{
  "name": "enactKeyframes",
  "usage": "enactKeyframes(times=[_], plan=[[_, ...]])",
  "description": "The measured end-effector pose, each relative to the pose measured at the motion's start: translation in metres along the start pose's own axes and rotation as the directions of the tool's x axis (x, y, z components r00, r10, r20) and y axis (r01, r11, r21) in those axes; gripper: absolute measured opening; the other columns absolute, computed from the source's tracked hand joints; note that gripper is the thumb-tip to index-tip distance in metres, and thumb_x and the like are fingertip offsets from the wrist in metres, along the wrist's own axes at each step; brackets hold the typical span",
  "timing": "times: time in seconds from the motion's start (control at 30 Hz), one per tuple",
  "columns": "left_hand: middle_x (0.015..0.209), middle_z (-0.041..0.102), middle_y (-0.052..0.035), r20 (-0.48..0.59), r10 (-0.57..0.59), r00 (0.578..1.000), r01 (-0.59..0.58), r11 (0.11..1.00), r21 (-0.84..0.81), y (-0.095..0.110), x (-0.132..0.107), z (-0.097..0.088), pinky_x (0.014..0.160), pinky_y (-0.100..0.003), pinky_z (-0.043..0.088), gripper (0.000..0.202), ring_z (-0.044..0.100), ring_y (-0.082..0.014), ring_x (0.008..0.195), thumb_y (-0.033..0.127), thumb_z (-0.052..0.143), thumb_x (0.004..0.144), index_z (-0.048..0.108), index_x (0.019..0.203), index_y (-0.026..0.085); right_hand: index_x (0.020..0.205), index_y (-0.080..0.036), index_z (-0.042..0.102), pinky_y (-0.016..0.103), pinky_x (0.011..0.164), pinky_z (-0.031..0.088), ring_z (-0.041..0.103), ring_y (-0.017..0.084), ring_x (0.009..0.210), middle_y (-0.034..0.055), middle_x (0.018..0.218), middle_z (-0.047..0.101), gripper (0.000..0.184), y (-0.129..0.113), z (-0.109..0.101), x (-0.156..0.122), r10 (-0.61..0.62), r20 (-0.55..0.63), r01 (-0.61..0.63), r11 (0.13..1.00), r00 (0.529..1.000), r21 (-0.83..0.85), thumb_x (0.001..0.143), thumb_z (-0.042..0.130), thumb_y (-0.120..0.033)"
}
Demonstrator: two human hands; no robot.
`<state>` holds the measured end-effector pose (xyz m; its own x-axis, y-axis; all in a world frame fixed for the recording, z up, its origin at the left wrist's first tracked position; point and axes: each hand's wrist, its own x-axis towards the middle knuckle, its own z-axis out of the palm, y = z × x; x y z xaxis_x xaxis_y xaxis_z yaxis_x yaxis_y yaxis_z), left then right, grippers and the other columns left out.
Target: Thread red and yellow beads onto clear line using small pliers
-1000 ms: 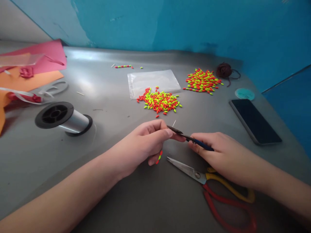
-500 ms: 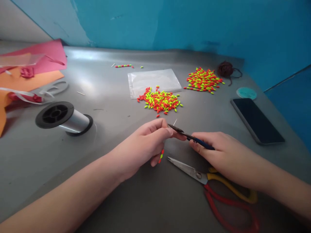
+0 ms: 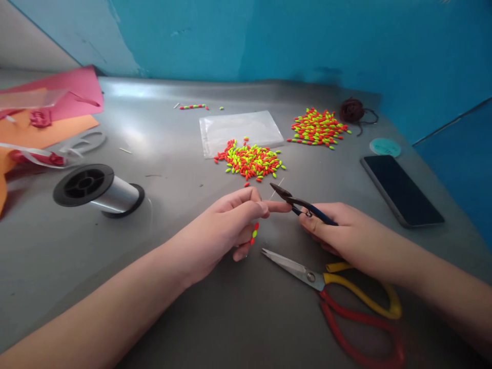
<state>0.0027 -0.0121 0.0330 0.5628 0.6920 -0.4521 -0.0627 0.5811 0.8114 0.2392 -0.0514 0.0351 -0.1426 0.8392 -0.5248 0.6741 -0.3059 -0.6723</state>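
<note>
My left hand (image 3: 240,218) pinches with thumb and fingertips at the centre, one finger stretched towards the right. From its lower fingers shows a short string of red and yellow-green beads (image 3: 254,233). A thin pale line (image 3: 277,188) sticks up beyond the pinch; its lower end is hidden. My right hand (image 3: 338,225) is wrapped round small pliers (image 3: 307,206) with blue handles. Their dark jaws are just above and right of my left fingertips, by the thin line. Whether the jaws touch the line I cannot tell. Below lie scissors (image 3: 295,269) with yellow and red handles.
A mixed bead pile (image 3: 251,161) lies ahead beside a clear plastic bag (image 3: 240,127). Another bead pile (image 3: 317,127), dark yarn (image 3: 351,110) and a phone (image 3: 402,189) are to the right. A spool of clear line (image 3: 119,195) and coloured paper (image 3: 82,95) are left.
The pliers' jaws have lifted up and away from my left thumb tip. More of the left hand's stretched finger shows now. The view has shifted slightly.
</note>
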Motion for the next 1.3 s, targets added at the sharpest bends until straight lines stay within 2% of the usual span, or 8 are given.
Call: enactKeyframes(times=[0.33,0.57,0.7,0.83,0.93,1.03,1.17,1.3], plan=[[0.116,0.079,-0.0064,0.001,-0.016,1.0,0.016,0.999,0.031,0.002,-0.002,-0.001,0.043,-0.018,0.035,0.029,0.024,0.001,0.043,0.027,0.063,0.098,0.046,0.077,0.018,0.078,-0.023,0.051,0.027,0.05,0.032,0.038,0.013,0.059,-0.0037,0.069,0.044,0.046,0.005,0.0,0.004,0.055,0.017,-0.057,0.986,0.998,0.157,0.098,0.058,-0.063],[0.094,0.077,-0.0056,-0.018,-0.027,0.999,0.028,0.998,0.049,0.001,0.002,0.0,0.043,-0.019,0.035,0.031,0.036,-0.0048,0.048,0.032,0.069,0.095,0.048,0.075,0.02,0.076,-0.023,0.045,0.028,0.051,0.029,0.035,0.013,0.058,-0.0047,0.065,0.043,0.049,0.0,-0.001,0.006,0.119,0.025,-0.121,0.98,0.993,0.16,0.094,0.061,-0.066],[0.093,0.072,-0.0032,-0.083,-0.042,0.996,0.049,0.996,0.072,0.0,0.002,-0.001,0.043,-0.019,0.025,0.022,0.025,-0.0017,0.045,0.037,0.067,0.096,0.058,0.087,0.019,0.075,-0.023,0.043,0.028,0.051,0.03,0.036,0.012,0.059,-0.0048,0.067,0.041,0.049,-0.002,-0.002,0.006,0.108,0.06,-0.119,0.967,0.992,0.226,0.091,0.066,-0.064],[0.081,0.062,-0.0012,-0.211,-0.003,0.977,0.02,0.997,0.078,0.0,0.005,-0.008,0.044,-0.021,0.02,0.023,0.026,-0.0034,0.046,0.043,0.068,0.094,0.064,0.094,0.02,0.077,-0.023,0.046,0.026,0.051,0.031,0.036,0.013,0.06,-0.0044,0.07,0.041,0.046,0.001,-0.002,0.004,0.054,0.056,-0.064,0.982,0.997,0.175,0.095,0.063,-0.061],[0.083,0.062,-0.0034,-0.306,0.077,0.949,-0.067,0.997,0.045,0.005,0.007,-0.013,0.043,-0.022,0.027,0.02,0.034,-0.0056,0.048,0.037,0.07,0.09,0.067,0.09,0.017,0.079,-0.023,0.049,0.026,0.05,0.032,0.036,0.013,0.06,-0.0039,0.071,0.041,0.041,0.001,-0.002,0.002,0.014,0.033,-0.017,0.994,0.999,0.105,0.097,0.062,-0.057],[0.088,0.063,-0.0054,-0.298,0.049,0.953,-0.086,0.99,-0.115,0.01,0.007,-0.016,0.05,-0.022,0.043,0.01,0.05,-0.0089,0.057,0.02,0.068,0.08,0.068,0.088,0.014,0.077,-0.023,0.048,0.026,0.048,0.033,0.036,0.014,0.06,-0.0037,0.07,0.041,0.041,-0.001,-0.002,0.0,-0.007,0.028,0.006,0.998,1.0,0.056,0.098,0.062,-0.056],[0.096,0.066,-0.0066,-0.238,0.043,0.97,-0.093,0.975,-0.203,0.014,0.004,-0.016,0.068,-0.021,0.056,0.041,0.066,-0.013,0.077,-0.005,0.056,0.054,0.066,0.09,0.012,0.077,-0.023,0.049,0.025,0.047,0.032,0.035,0.014,0.058,-0.0039,0.069,0.04,0.04,-0.003,-0.002,0.0,-0.008,0.031,0.006,0.998,0.999,0.056,0.098,0.061,-0.055],[0.1,0.069,-0.0044,-0.225,0.09,0.97,-0.129,0.978,-0.162,0.011,0.003,-0.016,0.074,-0.021,0.059,0.036,0.07,-0.012,0.081,-0.011,0.062,0.063,0.064,0.091,0.014,0.078,-0.023,0.05,0.025,0.047,0.031,0.035,0.013,0.058,-0.0041,0.069,0.041,0.039,-0.001,-0.002,-0.001,-0.011,0.032,0.009,0.998,0.999,0.057,0.098,0.062,-0.054]])
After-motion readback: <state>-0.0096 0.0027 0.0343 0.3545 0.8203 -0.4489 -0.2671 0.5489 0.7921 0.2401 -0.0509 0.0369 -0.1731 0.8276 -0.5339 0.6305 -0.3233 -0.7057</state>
